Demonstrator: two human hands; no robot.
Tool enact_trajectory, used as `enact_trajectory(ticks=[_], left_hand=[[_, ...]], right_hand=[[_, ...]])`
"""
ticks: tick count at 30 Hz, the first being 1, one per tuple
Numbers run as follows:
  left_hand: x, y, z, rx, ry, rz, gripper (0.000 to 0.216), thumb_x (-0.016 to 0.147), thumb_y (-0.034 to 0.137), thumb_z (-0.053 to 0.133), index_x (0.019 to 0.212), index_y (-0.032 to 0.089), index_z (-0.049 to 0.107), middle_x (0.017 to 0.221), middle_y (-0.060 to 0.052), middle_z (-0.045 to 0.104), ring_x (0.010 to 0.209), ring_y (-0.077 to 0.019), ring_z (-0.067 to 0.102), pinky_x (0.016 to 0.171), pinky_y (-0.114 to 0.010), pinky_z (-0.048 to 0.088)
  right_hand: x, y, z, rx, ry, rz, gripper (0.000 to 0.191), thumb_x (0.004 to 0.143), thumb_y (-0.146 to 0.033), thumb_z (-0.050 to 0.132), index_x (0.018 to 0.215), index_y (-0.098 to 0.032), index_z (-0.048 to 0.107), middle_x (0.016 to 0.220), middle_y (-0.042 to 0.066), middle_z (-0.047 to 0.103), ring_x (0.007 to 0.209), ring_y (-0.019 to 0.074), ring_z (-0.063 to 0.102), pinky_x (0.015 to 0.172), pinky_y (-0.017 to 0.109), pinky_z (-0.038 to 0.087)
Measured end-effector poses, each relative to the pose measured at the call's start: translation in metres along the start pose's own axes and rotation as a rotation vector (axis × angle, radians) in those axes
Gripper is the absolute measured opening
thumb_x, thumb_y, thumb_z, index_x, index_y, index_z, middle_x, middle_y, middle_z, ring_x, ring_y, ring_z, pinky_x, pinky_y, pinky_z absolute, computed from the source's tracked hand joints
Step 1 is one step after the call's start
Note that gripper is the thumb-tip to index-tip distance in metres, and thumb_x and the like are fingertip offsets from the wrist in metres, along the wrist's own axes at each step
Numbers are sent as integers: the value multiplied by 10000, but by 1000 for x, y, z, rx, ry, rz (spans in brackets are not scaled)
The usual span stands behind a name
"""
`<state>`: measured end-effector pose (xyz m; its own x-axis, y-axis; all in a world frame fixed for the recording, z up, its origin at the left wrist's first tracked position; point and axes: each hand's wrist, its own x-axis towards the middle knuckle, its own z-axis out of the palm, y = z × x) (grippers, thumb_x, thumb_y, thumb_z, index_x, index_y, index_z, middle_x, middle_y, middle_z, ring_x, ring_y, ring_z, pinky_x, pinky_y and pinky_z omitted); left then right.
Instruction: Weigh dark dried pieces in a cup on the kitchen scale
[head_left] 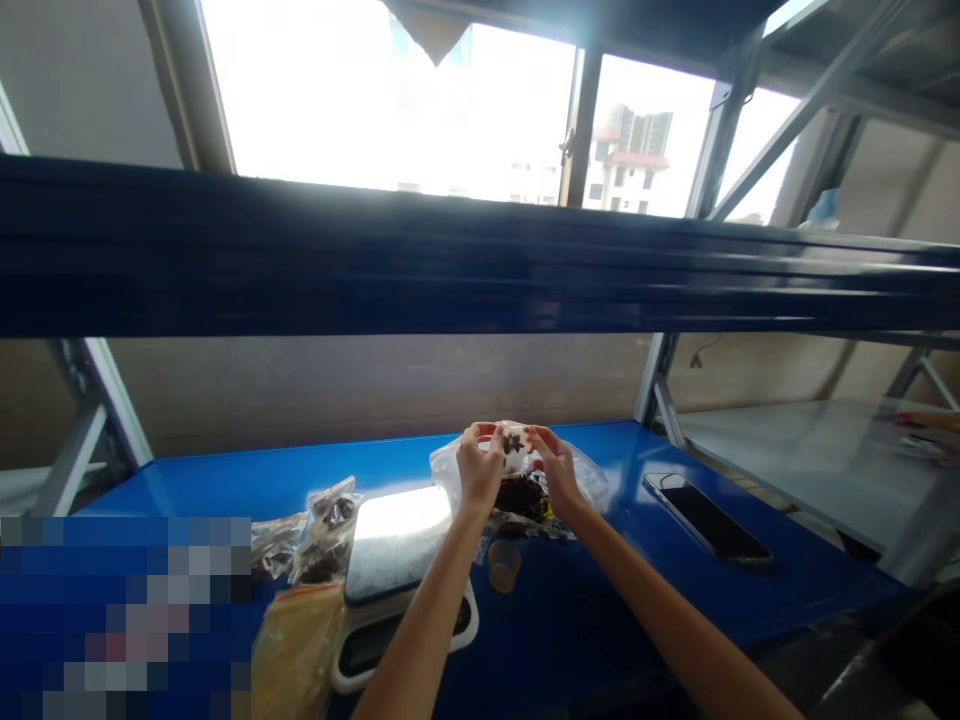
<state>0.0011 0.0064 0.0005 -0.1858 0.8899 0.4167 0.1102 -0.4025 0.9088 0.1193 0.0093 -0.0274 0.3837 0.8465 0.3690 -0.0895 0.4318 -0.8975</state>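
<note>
- The left hand has a narrow grip, with thumb and fingers closed on the left edge of a small pale bag.
- The right hand has its fingertips at the bag's right edge; whether that grip pinches the bag or only touches it, I cannot tell.
- The small bag is held up between the two hands, above the far half of the blue desk, and a brown star-shaped piece shows on or in it.
- Just behind and below the hands lies a large clear bag, spread out, with dark pieces showing in the middle.
- A small cup sits on the desk, nearer the wearer than the large bag, between the forearms.
- To the left stands a scale, its near edge partly hidden by the left forearm.
- Clear packets of dark pieces lie left of the scale, with yellowish bags nearer the wearer.
- A phone lies face up, well apart on the right.
</note>
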Motion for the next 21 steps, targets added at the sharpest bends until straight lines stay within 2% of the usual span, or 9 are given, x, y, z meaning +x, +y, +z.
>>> enact_trajectory(ticks=[2, 7, 12, 17, 21], left_hand=[[1, -2, 1, 1, 20, 21, 130, 813, 293, 568, 783, 176, 617, 833, -73, 665, 795, -188, 627, 726, -295, 451], [0, -7, 4, 22, -51, 57, 131, 807, 291, 579, 792, 169, 625, 856, -76, 660, 821, -194, 620, 762, -311, 448], [0, -3, 4, -38, 33, 52, 120, 832, 278, 554, 821, 167, 596, 844, -75, 662, 789, -176, 619, 748, -300, 463], [0, -2, 4, -145, -27, -14, 235, 819, 307, 595, 995, 152, 585, 820, -81, 678, 744, -172, 641, 665, -268, 482], [1, -4, 5, -133, -45, -21, 113, 801, 250, 612, 852, 151, 635, 826, -87, 699, 766, -171, 648, 716, -273, 483]], right_hand=[[0, 0, 0, -21, 19, -18, 331, 643, -523, 688, 764, -215, 677, 650, -15, 555, 523, 107, 428, 422, 224, 334], [2, 1, -3, -67, -10, -82, 347, 673, -527, 682, 800, -204, 689, 657, -16, 582, 502, 95, 411, 433, 232, 326], [1, -3, -4, -99, 27, -127, 370, 687, -533, 675, 828, -191, 695, 630, -18, 576, 493, 90, 407, 426, 223, 321], [1, -2, -2, -66, 13, -116, 371, 692, -540, 669, 824, -194, 694, 639, -16, 564, 515, 97, 442, 412, 215, 336], [3, -1, -4, -54, 49, -92, 404, 680, -542, 678, 873, -189, 712, 653, -6, 586, 521, 95, 451, 420, 214, 344]])
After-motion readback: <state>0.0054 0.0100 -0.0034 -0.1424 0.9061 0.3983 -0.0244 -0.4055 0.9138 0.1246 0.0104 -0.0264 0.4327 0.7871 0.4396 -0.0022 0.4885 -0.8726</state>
